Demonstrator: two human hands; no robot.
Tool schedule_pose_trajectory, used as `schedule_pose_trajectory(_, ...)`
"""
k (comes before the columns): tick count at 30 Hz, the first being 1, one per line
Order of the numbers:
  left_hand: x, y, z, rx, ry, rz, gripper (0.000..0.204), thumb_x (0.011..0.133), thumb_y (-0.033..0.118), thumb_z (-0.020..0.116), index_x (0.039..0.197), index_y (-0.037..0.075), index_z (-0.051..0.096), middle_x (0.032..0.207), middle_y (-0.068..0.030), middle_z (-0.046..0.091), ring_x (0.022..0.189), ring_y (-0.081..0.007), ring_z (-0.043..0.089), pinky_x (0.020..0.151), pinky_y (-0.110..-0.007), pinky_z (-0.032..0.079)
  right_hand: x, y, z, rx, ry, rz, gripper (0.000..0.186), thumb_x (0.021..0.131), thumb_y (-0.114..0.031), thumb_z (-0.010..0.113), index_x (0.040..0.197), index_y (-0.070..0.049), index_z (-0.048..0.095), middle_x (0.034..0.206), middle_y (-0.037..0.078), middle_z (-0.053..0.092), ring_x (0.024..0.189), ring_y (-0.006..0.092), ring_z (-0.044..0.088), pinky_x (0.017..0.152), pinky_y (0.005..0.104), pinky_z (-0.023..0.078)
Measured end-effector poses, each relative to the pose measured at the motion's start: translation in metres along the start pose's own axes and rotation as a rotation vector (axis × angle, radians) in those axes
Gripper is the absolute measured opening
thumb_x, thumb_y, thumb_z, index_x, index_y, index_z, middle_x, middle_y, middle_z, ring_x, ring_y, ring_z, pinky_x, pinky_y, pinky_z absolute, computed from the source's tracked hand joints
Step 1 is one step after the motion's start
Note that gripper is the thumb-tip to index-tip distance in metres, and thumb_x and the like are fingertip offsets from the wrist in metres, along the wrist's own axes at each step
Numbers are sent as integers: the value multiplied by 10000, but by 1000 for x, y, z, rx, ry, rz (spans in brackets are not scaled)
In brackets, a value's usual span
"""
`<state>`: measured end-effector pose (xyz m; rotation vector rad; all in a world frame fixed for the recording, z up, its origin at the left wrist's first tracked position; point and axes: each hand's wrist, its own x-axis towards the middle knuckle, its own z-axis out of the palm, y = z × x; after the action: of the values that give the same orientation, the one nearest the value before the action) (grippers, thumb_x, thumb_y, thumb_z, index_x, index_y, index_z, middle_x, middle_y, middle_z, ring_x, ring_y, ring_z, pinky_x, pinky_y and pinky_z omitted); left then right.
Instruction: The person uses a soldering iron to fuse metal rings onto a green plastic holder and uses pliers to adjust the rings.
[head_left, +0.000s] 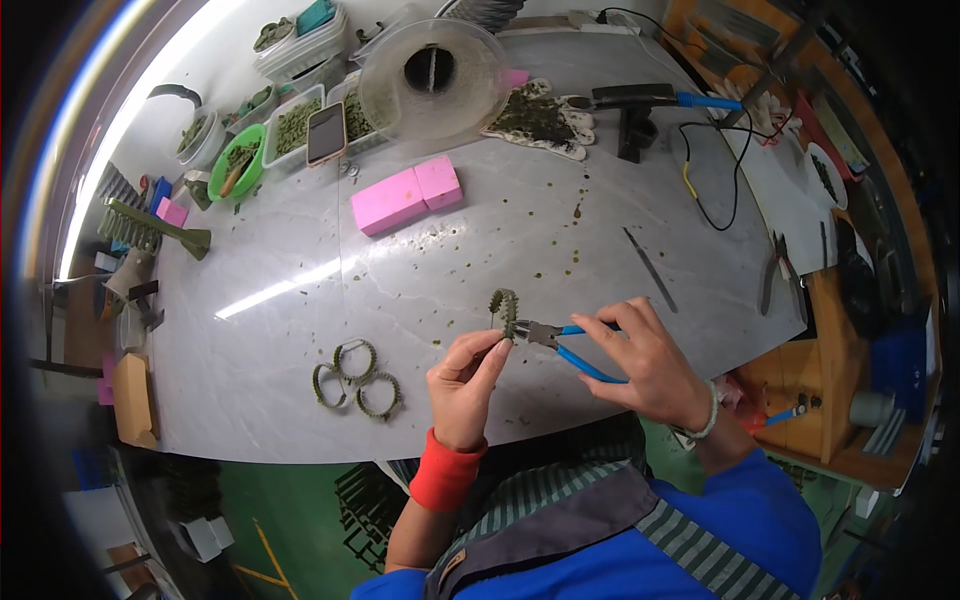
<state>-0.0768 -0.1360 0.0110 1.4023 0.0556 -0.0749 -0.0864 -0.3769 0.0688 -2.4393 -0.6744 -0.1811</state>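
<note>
Our striped apron [570, 525] and blue shirt [765, 515] are lying nearest, while our left hand [464, 390] is pinching the lower end of a curved green piece [508, 305] above the front of the counter [300, 250]. Our right hand [652, 368] is clasping blue-handled pliers [545, 334], their tips meeting the piece's side, though we are not seeing whether they grip it. Three green rings [359, 379] are resting to the left, and pink blocks [390, 203] are standing farther back.

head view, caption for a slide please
Left hand pinches a curved green band, right hand holds pliers at it; three green rings lie on the table.
</note>
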Motion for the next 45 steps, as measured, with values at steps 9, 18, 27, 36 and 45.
schedule_pose_trajectory(9,-4,-1,-6,24,-1,26,148,923,-26,714,1070,-33,736,1014,-38,683,850,-73,597,736,-216,473,-1,3,3,15,-3,-50,618,716,-118,811,1298,-9,633,1125,109,609,983,305,540,888,403,492)
schedule_pose_trajectory(18,-10,-9,-9,51,-24,113,141,909,-44,721,1049,-39,724,1054,-67,702,915,-103,630,806,-235,505,1,-5,0,106,61,66,588,745,-199,818,1265,-4,624,1093,123,593,977,302,530,891,389,461)
schedule_pose_trajectory(27,-13,-5,-10,45,-49,173,214,923,-64,687,1136,-53,694,1126,-76,629,957,-117,599,825,-239,488,2,-3,-2,141,-5,27,641,717,-203,843,1281,-5,611,1116,110,572,983,294,501,891,387,450)
schedule_pose_trajectory(36,-12,-4,-11,9,-48,164,261,925,-61,688,1184,-42,706,1091,-67,607,905,-106,567,770,-232,465,2,-7,0,96,17,-12,660,717,-215,850,1292,4,610,1116,116,575,978,293,501,880,386,448)
schedule_pose_trajectory(45,-12,0,-18,34,-92,202,266,896,-79,706,1159,-44,717,1060,-80,626,922,-136,574,802,-252,469,1,-7,-1,87,-14,-24,671,723,-228,852,1305,8,616,1119,120,579,986,299,499,884,391,448)
